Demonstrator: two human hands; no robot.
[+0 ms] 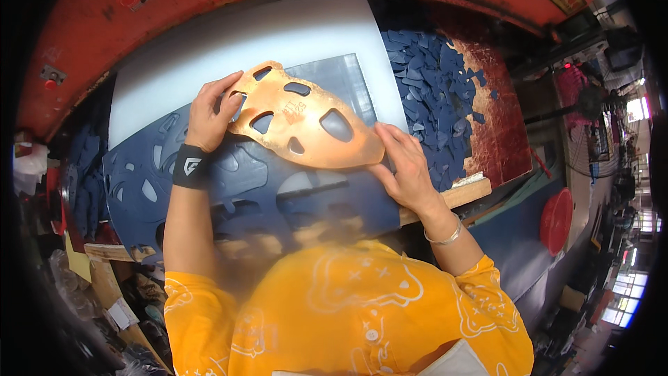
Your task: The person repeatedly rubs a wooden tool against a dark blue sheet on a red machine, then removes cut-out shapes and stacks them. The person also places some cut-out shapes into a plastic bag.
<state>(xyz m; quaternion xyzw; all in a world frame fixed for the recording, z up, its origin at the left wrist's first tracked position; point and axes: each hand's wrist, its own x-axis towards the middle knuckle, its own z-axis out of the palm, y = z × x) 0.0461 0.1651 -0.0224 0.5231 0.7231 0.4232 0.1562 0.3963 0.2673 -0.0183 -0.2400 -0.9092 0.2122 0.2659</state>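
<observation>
Copper-coloured plate held over a blue sheet, seen from above. The plate, long and pierced by several rounded openings, lies slantwise between two hands above the middle of the dark blue sheet. The left hand, above a black wristband, pinches the plate's upper-left end between thumb and fingers; the right hand grips the tapered right end, thumb at the lower edge and fingers at the upper. Whether the plate touches the sheet cannot be told.

Progress, as judged from the sheet: its left and front parts already bear cut shapes, while a smooth strip beyond the plate appears uncut; how much whole material lies beneath the plate is hidden. The front edge is blurred, so its cuts are read with caution.

Surroundings: a white board lies behind; blue offcuts heap at the right upon a reddish board. A red machine body spans the far side, bounding the reach there. The hands and plate mask the sheet's centre.
</observation>
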